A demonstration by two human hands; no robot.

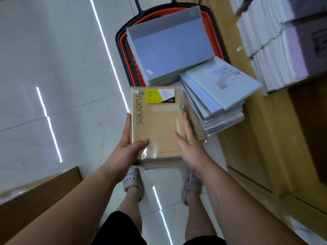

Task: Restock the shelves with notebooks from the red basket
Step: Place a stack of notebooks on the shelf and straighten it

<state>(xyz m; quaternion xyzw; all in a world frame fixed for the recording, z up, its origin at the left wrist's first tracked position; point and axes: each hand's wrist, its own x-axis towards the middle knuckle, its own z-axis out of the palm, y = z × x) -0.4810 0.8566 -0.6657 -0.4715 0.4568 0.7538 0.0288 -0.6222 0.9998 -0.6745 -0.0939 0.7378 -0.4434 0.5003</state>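
Observation:
A stack of brown kraft notebooks [159, 124] in clear wrap, with a yellow label on top, is held level above my feet. My left hand [130, 144] grips its left edge, thumb on the cover. My right hand [188, 140] presses flat against its right edge, fingers extended. Beyond it on the floor stands the red basket [123, 45] with a black rim, filled with large blue-grey notebooks [169, 48]. A tilted pile of pale blue notebooks [215, 96] leans at the basket's right corner.
Wooden shelving [261, 156] runs along the right side, with rows of white-edged notebooks [276, 50] stacked on it. A brown cardboard box [39, 190] sits at lower left. Glossy white floor tiles [53, 68] stretch to the left. My sandalled feet stand below the stack.

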